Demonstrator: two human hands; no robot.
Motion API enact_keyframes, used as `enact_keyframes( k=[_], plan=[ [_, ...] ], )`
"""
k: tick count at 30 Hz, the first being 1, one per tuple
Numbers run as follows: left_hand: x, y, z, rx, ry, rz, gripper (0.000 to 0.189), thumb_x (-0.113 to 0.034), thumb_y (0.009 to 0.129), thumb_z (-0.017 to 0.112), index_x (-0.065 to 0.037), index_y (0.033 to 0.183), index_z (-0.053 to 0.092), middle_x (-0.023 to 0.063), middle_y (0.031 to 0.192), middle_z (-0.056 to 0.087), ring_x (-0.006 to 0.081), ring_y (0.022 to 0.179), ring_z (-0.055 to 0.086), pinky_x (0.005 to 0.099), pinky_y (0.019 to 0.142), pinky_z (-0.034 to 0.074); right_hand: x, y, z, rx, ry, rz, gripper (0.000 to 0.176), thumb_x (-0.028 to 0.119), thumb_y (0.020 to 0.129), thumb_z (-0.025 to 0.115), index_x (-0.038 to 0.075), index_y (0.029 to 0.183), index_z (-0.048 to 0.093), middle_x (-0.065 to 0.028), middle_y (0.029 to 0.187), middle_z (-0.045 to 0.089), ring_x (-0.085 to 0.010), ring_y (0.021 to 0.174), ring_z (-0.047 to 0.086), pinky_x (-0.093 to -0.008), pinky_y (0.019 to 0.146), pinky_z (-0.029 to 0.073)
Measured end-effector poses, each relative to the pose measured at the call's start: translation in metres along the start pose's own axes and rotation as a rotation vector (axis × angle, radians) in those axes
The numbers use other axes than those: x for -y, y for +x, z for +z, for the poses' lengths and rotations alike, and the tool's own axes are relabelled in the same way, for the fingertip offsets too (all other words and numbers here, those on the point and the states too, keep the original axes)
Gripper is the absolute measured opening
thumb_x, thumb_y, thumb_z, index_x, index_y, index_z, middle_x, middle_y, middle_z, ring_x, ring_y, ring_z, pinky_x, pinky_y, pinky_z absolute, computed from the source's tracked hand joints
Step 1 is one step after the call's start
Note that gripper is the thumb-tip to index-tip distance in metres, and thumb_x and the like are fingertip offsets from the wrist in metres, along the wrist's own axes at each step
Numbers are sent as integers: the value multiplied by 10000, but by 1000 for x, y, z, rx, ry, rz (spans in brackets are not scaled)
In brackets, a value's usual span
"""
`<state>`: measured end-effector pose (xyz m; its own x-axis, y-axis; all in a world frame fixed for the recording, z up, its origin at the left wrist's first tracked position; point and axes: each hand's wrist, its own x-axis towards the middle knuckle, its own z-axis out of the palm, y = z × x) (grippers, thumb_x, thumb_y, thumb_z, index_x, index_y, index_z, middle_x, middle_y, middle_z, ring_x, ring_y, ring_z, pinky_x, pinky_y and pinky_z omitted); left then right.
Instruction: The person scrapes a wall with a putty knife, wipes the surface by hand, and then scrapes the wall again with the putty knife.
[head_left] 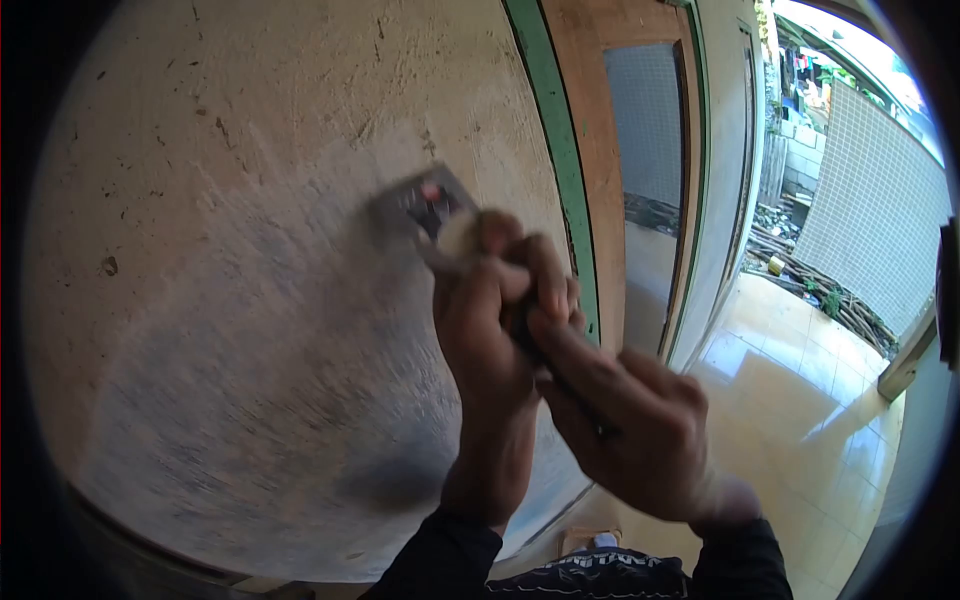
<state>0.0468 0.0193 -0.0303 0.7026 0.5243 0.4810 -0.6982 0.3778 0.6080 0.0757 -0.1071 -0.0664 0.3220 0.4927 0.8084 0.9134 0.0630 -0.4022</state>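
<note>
Left hand [480, 330] and right hand [630, 420] around scraper [415, 205] on wall [230, 320], shirt lettering [610, 563] illegible

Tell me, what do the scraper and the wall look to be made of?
The scraper: likely a metal blade, grey and flat with a dull sheen, though blurred. The wall: plaster or cement, matte; rough beige above, a smoother grey skim below.
</note>
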Motion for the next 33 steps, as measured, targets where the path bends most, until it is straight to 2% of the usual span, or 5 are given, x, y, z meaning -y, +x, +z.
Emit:
enact_keyframes(
  k=[2,5,6,16,33],
  plan=[
    [8,-3,-7,31,106,-18,168,-91,755,370,-100,917,410,8,596,409,78,426,265,209,355,245,0,-2,-3,48,-15,30,470,32,763,699,86,1218,598,-88,593,566,-132,486,555,-284,462,447],
    [2,14,13,67,134,65,155,-101,770,378,-92,917,424,11,599,407,77,430,270,217,351,251,7,18,-13,-50,-50,18,446,29,763,696,76,1198,610,-92,604,577,-140,491,558,-286,470,450],
    [-3,20,23,38,117,118,173,-27,731,338,-14,868,443,69,545,458,120,417,412,245,384,408,6,26,-14,-82,-42,10,431,31,765,695,70,1187,617,-92,626,593,-145,500,565,-291,479,458],
    [-1,1,22,-101,3,-21,121,-30,693,336,-76,802,359,43,529,397,94,380,313,231,347,312,9,7,0,-94,-17,3,431,93,779,701,105,1201,612,-44,517,458,-112,415,455,-285,407,407],
    [0,-12,-7,-52,64,-120,107,-28,702,339,-97,779,368,30,542,422,87,364,293,229,321,274,14,-14,8,14,-14,75,448,62,776,692,74,1214,598,-109,568,541,-133,446,514,-285,445,430]
  ],
)
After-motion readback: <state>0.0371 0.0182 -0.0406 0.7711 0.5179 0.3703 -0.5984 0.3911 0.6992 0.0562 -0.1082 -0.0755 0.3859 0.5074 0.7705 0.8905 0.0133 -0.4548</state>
